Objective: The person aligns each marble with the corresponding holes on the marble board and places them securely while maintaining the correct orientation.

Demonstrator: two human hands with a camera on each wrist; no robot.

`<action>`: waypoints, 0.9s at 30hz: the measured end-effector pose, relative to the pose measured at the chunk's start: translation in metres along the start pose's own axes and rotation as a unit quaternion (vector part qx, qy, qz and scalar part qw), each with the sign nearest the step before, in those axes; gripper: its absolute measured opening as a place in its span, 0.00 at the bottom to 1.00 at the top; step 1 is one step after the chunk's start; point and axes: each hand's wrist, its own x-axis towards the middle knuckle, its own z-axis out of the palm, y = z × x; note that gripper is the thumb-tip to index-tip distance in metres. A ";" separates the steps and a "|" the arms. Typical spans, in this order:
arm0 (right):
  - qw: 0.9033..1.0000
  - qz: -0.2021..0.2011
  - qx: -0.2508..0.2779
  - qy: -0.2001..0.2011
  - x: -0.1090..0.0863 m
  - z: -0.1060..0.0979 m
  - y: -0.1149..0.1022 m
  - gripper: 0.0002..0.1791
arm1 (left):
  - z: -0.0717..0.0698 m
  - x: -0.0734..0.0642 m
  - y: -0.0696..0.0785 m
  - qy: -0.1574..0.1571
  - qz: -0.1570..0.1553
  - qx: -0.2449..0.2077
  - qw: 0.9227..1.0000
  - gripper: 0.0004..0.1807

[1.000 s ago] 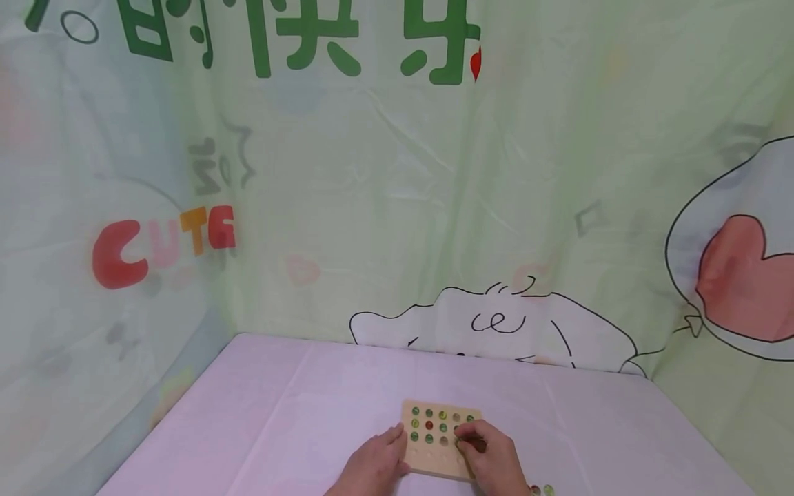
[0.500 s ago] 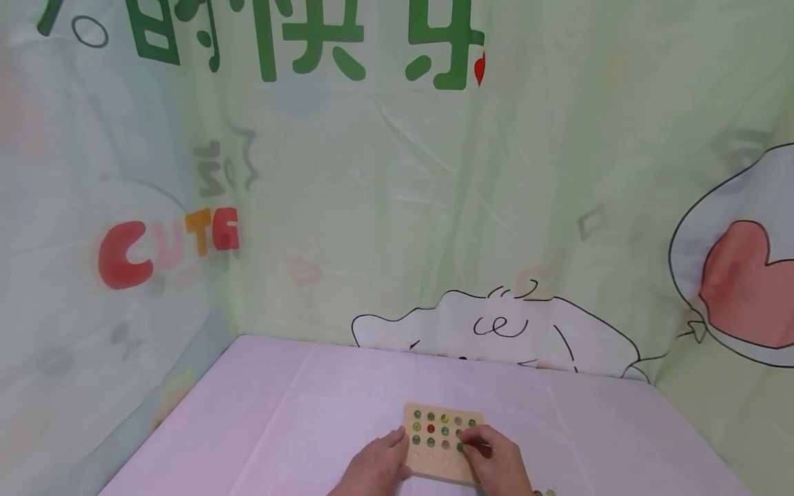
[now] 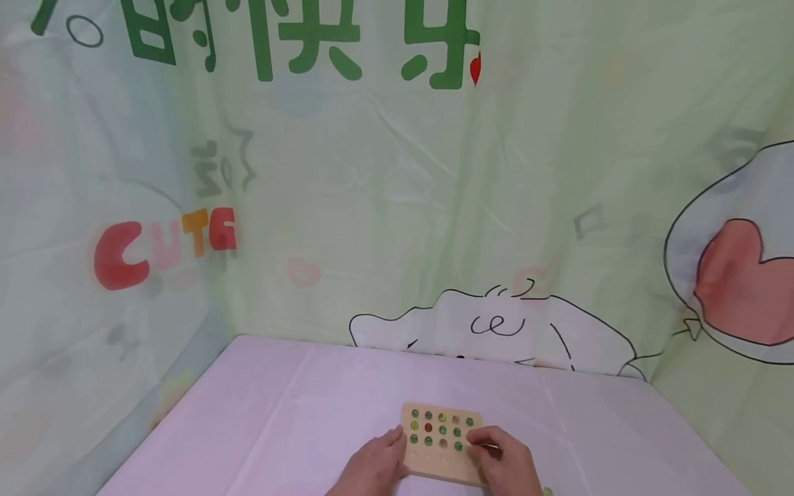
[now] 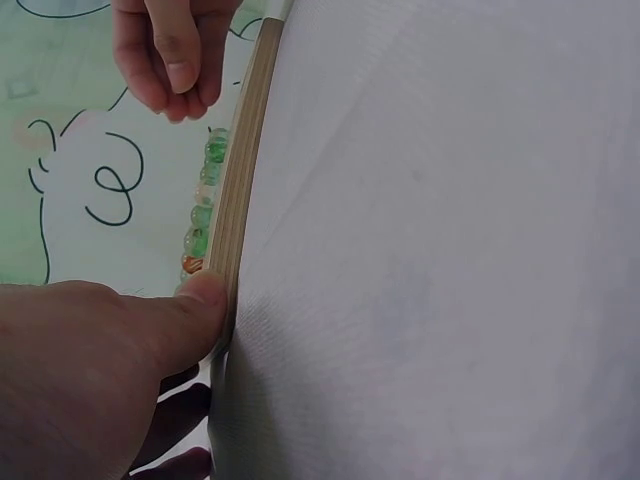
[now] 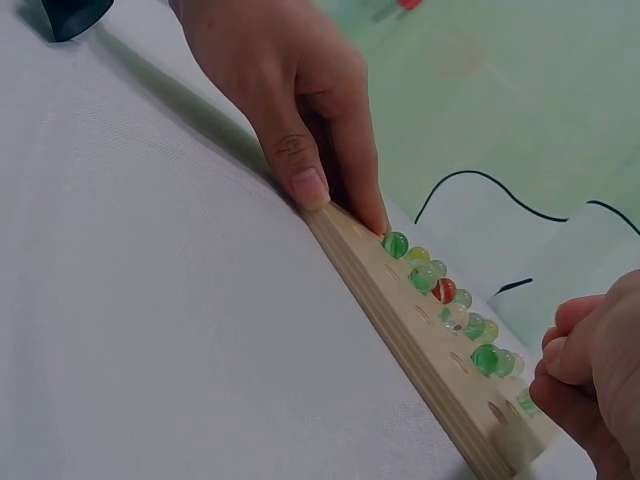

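My left hand point(image 3: 375, 460) grips the left edge of a light wooden board point(image 3: 443, 468), thumb on its near edge in the left wrist view. The board stands tilted on the table in both wrist views. Glass marbles, mostly green, sit in its upper rows, with one red marble point(image 3: 429, 428) among them. A green marble point(image 5: 486, 360) sits in the row beside bare holes point(image 5: 457, 360). At the board's right side is my right hand point(image 3: 505, 460), fingers curled in with thumb against them point(image 4: 178, 62). No marble shows between its fingertips; the inside of the hand is hidden.
A loose green marble point(image 3: 548, 492) lies on the pale table cover point(image 3: 298, 413) right of my right hand. A printed curtain point(image 3: 384, 207) stands behind the table. A dark object point(image 5: 76, 16) shows in the right wrist view's upper left corner.
My right hand has shifted rightward off a green marble, which now shows fully in the third row. The left hand keeps its hold on the board.
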 end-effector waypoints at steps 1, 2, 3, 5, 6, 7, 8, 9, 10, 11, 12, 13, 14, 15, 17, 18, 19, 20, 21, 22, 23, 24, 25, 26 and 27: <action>1.000 0.000 0.000 -0.001 0.000 -0.001 0.000 0.10 | 0.000 0.000 0.000 -0.002 -0.003 -0.001 1.000 0.29; 1.000 0.000 0.000 -0.001 -0.001 -0.002 0.001 0.09 | 0.000 0.000 0.000 -0.004 -0.005 -0.001 1.000 0.29; 1.000 0.001 -0.001 0.001 -0.001 -0.003 0.001 0.09 | 0.000 0.000 0.000 -0.004 -0.006 -0.001 1.000 0.30; 1.000 0.003 -0.002 0.004 -0.002 -0.006 0.001 0.09 | 0.000 0.000 0.000 0.000 -0.004 0.000 1.000 0.30; 1.000 0.004 -0.004 0.006 -0.002 -0.007 0.002 0.09 | 0.001 0.000 0.000 0.001 -0.003 0.000 1.000 0.30; 1.000 0.005 -0.006 0.008 -0.003 -0.009 0.003 0.09 | 0.001 0.000 0.000 0.002 -0.002 -0.001 1.000 0.30; 1.000 0.008 -0.007 0.012 -0.003 -0.010 0.003 0.09 | 0.001 0.000 0.000 0.002 -0.003 -0.003 1.000 0.29; 1.000 0.007 -0.008 0.013 -0.004 -0.011 0.003 0.09 | 0.000 0.000 0.001 0.001 -0.004 -0.005 1.000 0.29; 1.000 0.009 -0.010 0.014 -0.004 -0.012 0.003 0.10 | 0.000 -0.001 0.001 0.000 -0.007 -0.007 1.000 0.29; 1.000 0.011 -0.012 0.017 -0.005 -0.013 0.003 0.10 | 0.000 -0.001 0.001 0.000 -0.009 -0.008 1.000 0.29; 1.000 0.012 -0.016 0.021 -0.006 -0.014 0.003 0.10 | -0.001 -0.001 0.002 0.001 -0.011 -0.009 1.000 0.29; 1.000 0.010 -0.017 0.024 -0.007 -0.015 0.002 0.11 | -0.001 -0.001 0.002 0.002 -0.011 -0.009 1.000 0.30; 0.999 0.010 -0.020 0.026 -0.008 -0.017 0.001 0.11 | -0.001 -0.001 0.002 0.002 -0.013 -0.009 1.000 0.30; 0.999 0.005 -0.023 0.027 -0.009 -0.018 0.000 0.11 | -0.002 -0.001 0.003 0.001 -0.015 -0.009 1.000 0.30; 0.999 -0.002 -0.029 0.031 -0.012 -0.021 -0.001 0.11 | -0.002 -0.001 0.003 0.000 -0.016 -0.010 1.000 0.30; 0.999 -0.006 -0.032 0.032 -0.013 -0.022 0.000 0.10 | -0.002 0.000 0.003 -0.001 -0.017 -0.011 1.000 0.30; 0.999 -0.008 -0.035 0.032 -0.014 -0.024 0.000 0.10 | -0.002 0.000 0.003 -0.003 -0.018 -0.012 1.000 0.29; 0.999 -0.007 -0.039 0.031 -0.015 -0.025 0.001 0.10 | -0.001 0.000 0.003 -0.004 -0.019 -0.012 1.000 0.29; 0.999 -0.005 -0.042 0.029 -0.016 -0.026 0.002 0.10 | -0.001 -0.001 0.003 -0.004 -0.019 -0.012 1.000 0.29; 0.999 0.001 -0.045 0.027 -0.016 -0.027 0.004 0.10 | -0.001 -0.001 0.003 -0.002 -0.018 -0.011 1.000 0.29; 0.998 0.006 -0.048 0.025 -0.016 -0.028 0.006 0.10 | -0.001 -0.001 0.003 -0.001 -0.017 -0.008 1.000 0.29; 0.998 0.011 -0.050 0.024 -0.016 -0.029 0.008 0.10 | -0.001 -0.001 0.003 0.002 -0.016 -0.006 1.000 0.29; 0.998 0.018 -0.052 0.023 -0.016 -0.030 0.009 0.10 | -0.001 -0.001 0.004 0.003 -0.014 -0.004 1.000 0.29; 0.998 0.024 -0.053 0.022 -0.017 -0.031 0.010 0.10 | -0.001 -0.002 0.004 0.005 -0.013 -0.003 1.000 0.30; 0.998 0.024 -0.053 0.021 -0.016 -0.032 0.012 0.10 | -0.001 -0.002 0.004 0.006 -0.012 -0.001 1.000 0.30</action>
